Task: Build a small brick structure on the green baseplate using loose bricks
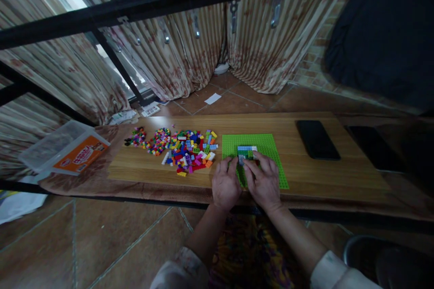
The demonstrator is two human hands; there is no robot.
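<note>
A green studded baseplate lies on the wooden board. On it stands a small build of toy bricks, with white and light blue on top and green below. My left hand is at the build's near left side, fingers bent and closed against it. From the right, my right hand reaches in with its fingers curled on the bricks. A pale grey-blue brick shows between the fingertips. The hands cover the build's near side.
Left of the plate is a pile of loose coloured bricks, beside smaller pieces. A clear plastic box with an orange label lies far left. A black phone rests on the wooden board; another dark device is beyond its right edge.
</note>
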